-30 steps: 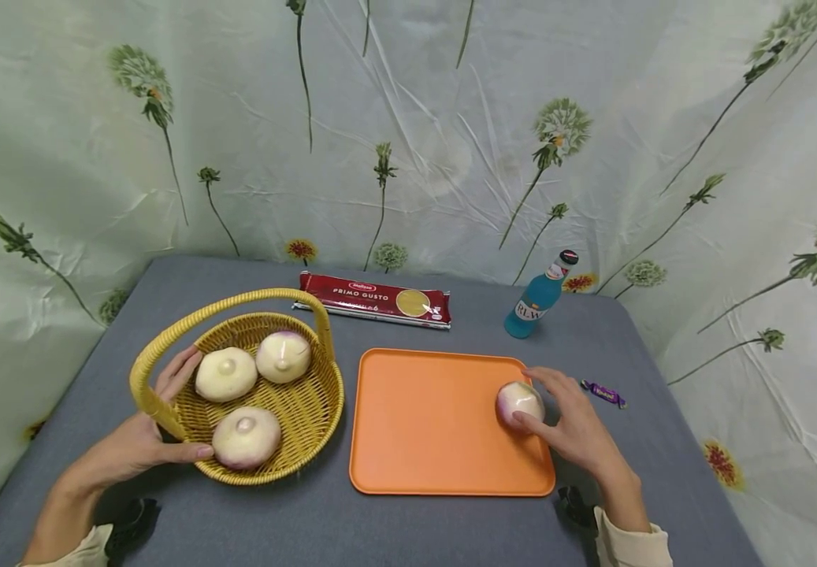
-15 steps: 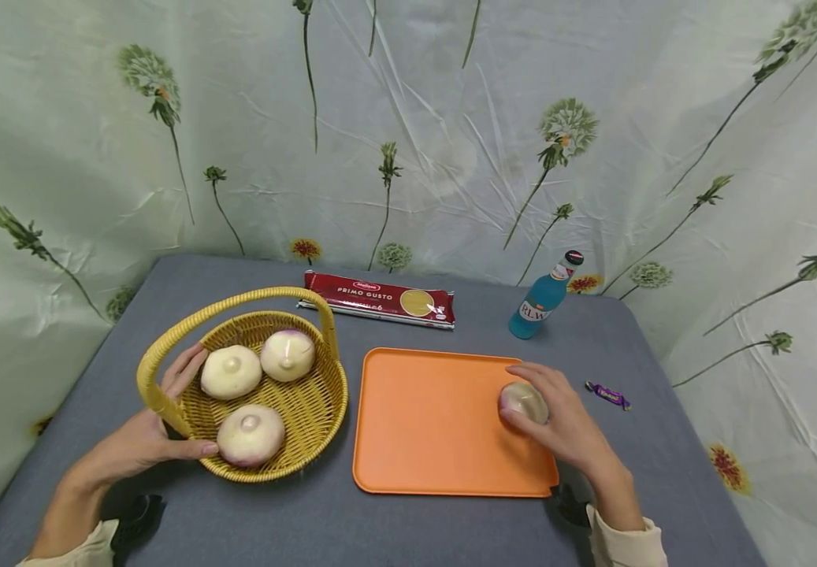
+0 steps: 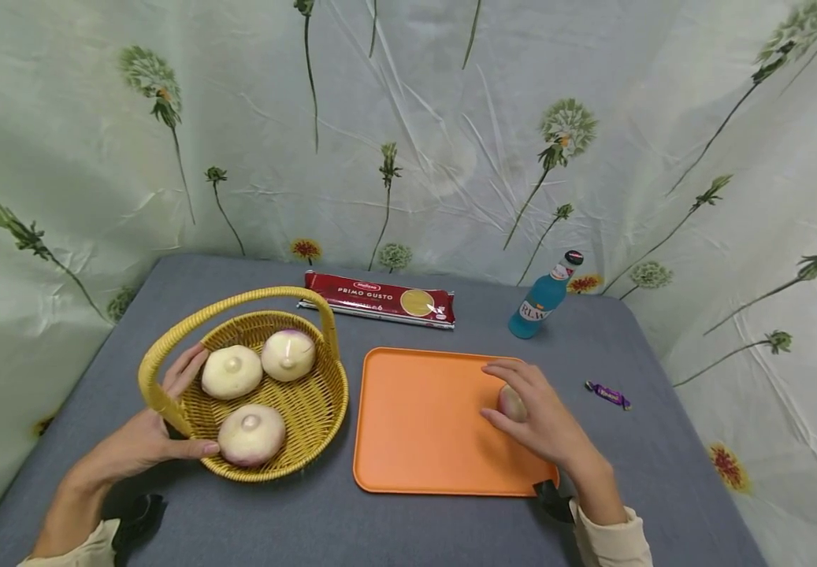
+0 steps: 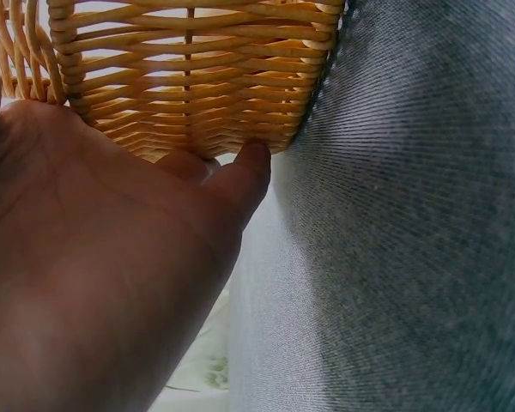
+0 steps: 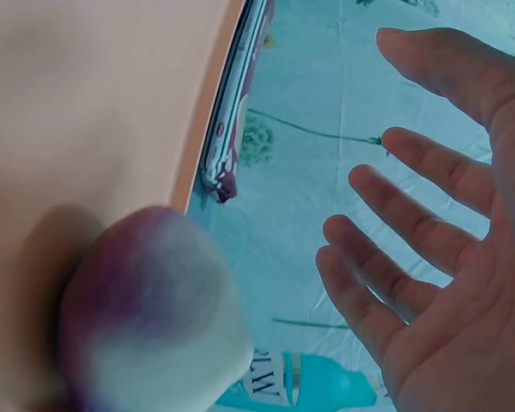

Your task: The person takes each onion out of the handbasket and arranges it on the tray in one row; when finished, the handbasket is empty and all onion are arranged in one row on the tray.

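Observation:
My left hand [image 3: 140, 441] holds the left side of a yellow wicker basket [image 3: 309, 425], thumb at the front rim and fingers round the back. In the left wrist view the palm lies close against the woven wall [image 4: 189, 77]. Inside the basket sit three white-and-purple turnips, one at left [image 3: 232, 372], one at the back [image 3: 288, 355] and one in front [image 3: 251, 435]. Another turnip [image 3: 510, 404] rests on an orange tray [image 3: 422, 425], partly hidden by my right hand [image 3: 543, 417]. The right wrist view shows that hand's fingers spread, apart from the turnip [image 5: 154, 318].
Behind the tray lies a red biscuit packet [image 3: 380, 300]. A blue bottle [image 3: 539, 299] stands at the back right, and a purple wrapped candy [image 3: 608, 395] lies right of the tray. The grey table [image 3: 295, 528] meets a floral curtain behind.
My right hand has moved left and come off the turnip, which stays on the tray. The left hand and the basket keep their place on the table.

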{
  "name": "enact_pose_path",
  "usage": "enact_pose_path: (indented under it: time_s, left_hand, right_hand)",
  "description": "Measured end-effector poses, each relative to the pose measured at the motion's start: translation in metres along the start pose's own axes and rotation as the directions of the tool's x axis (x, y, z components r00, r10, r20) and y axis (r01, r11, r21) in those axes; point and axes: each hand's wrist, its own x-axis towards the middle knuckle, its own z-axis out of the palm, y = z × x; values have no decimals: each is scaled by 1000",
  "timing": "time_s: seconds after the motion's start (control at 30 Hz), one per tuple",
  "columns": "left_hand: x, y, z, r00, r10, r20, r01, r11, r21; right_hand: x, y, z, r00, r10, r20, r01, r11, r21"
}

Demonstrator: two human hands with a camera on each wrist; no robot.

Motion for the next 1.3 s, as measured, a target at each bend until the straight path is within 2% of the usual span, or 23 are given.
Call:
enact_pose_path:
  time_s: [0.47, 1.0, 1.3]
  left_hand:
    - [-2, 2, 0, 1000, -12, 3, 12, 1000, -1]
    - [-1, 3, -1, 1000, -17, -5, 17, 1000, 2]
    - [0, 2, 0, 1000, -14, 2, 14, 1000, -1]
  right_hand:
    - [16, -24, 8, 998, -59, 34, 60, 998, -19]
    - [42, -58, 23, 982, -176, 75, 173, 984, 44]
    - [50, -74, 33, 973, -176, 146, 158, 979, 129]
